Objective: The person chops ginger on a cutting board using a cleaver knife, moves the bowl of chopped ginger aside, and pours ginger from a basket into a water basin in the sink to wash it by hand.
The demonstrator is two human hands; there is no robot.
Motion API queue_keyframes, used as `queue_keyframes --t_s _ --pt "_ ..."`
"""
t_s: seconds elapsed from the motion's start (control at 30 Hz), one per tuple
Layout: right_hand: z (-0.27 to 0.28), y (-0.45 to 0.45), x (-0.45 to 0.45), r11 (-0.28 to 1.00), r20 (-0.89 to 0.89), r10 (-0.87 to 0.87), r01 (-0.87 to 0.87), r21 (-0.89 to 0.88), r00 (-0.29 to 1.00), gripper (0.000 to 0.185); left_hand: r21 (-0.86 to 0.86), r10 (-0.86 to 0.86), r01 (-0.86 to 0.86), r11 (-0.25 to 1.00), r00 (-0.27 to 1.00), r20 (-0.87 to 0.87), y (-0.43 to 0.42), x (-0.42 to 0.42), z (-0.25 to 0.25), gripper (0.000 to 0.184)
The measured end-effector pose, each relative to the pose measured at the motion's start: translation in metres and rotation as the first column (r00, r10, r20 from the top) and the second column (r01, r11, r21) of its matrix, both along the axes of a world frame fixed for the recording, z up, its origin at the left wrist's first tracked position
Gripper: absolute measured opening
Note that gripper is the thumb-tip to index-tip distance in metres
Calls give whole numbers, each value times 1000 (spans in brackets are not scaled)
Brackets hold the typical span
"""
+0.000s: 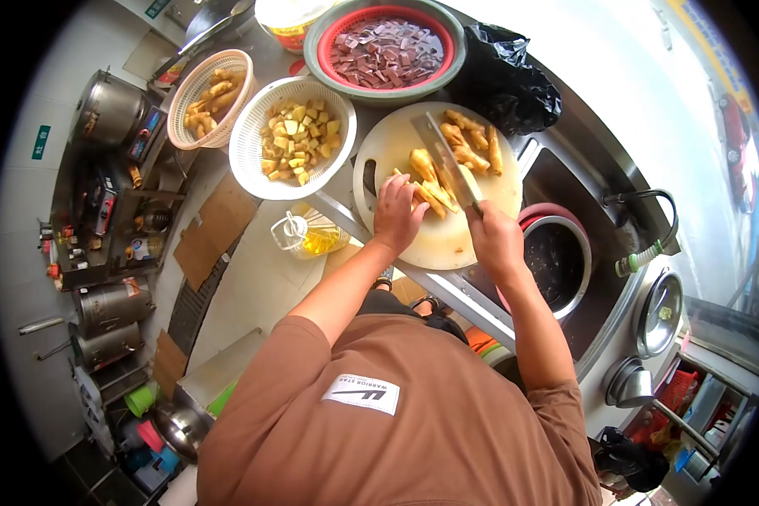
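My right hand [495,239] is wrapped round the handle of a cleaver [448,160], its blade standing over the round cutting board [396,143]. My left hand [398,212] rests on pale yellow, chicken-foot-like pieces [434,196] at the left of the blade, fingers curled down on them. More such pieces [471,142] lie on the board's far right part. Left of the board, a white colander [242,160] holds cut yellowish chunks [299,139]. Beyond it, a pink basket [177,118] holds whole yellow pieces [215,101].
A red colander [457,44] with dark red pieces sits in a basin behind the board, beside a black plastic bag [506,80]. At right are a sink with a metal pot [578,253] and a tap hose [670,221]. An oil bottle [312,234] stands below the counter edge.
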State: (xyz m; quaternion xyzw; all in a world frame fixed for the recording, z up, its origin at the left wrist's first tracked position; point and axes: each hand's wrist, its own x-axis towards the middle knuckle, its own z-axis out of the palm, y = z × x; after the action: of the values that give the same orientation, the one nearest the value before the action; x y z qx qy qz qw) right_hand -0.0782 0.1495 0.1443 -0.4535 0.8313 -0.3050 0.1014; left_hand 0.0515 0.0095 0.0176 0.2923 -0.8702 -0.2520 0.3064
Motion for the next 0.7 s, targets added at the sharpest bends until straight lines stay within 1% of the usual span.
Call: queue_keyframes --t_s 0.03,0.1,0.13,0.17,0.2,0.23,0.3,0.37,0.47,0.57,0.6,0.63,0.67,0.7 --pt "5 -3 3 1000 4 1 -1 2 1000 19 2 1 -1 1000 1000 4 0 1 0 43" --pt "14 -11 9 977 20 -5 9 -215 1000 16 -18 0 0 1000 1000 16 1 1 1 42" --pt "10 -14 11 975 15 5 -2 -221 1000 11 -16 0 0 1000 1000 19 1 1 1 42" --pt "-14 -16 7 975 16 5 -2 -222 1000 11 -17 0 0 1000 1000 20 1 1 2 42" --pt "-51 -17 1 997 -15 38 -37 73 999 10 -4 3 -3 1000 999 38 0 1 0 42" --pt "-70 -17 -4 931 -37 80 -61 360 996 9 7 7 -7 1000 998 55 0 1 -1 42" --pt "-61 -26 -12 940 -20 100 -88 331 995 11 -33 16 -15 999 999 48 -2 0 1 42" --pt "-60 -23 -7 913 13 91 -89 397 996 12 -14 5 -5 1000 999 39 -1 3 1 42" --pt "-69 -17 -8 926 2 67 -63 373 998 14 26 14 -15 1000 1000 25 -1 2 -4 42" --pt "-72 -10 -8 942 -17 41 -33 334 999 17 22 -2 2 1000 1000 6 -2 2 0 41" --pt "-69 -6 -9 966 -22 43 -36 255 999 17 18 -8 8 1000 1000 1 -5 0 3 41" --pt "-67 -2 -9 983 -25 48 -43 176 999 17 61 -40 40 997 999 6 -8 3 5 39" --pt "-65 3 -8 983 -22 46 -41 178 999 17 108 -70 68 992 997 15 -10 8 6 38" --pt "-56 7 -6 999 -9 21 -20 42 1000 15 112 -73 70 991 997 22 -13 13 7 38"
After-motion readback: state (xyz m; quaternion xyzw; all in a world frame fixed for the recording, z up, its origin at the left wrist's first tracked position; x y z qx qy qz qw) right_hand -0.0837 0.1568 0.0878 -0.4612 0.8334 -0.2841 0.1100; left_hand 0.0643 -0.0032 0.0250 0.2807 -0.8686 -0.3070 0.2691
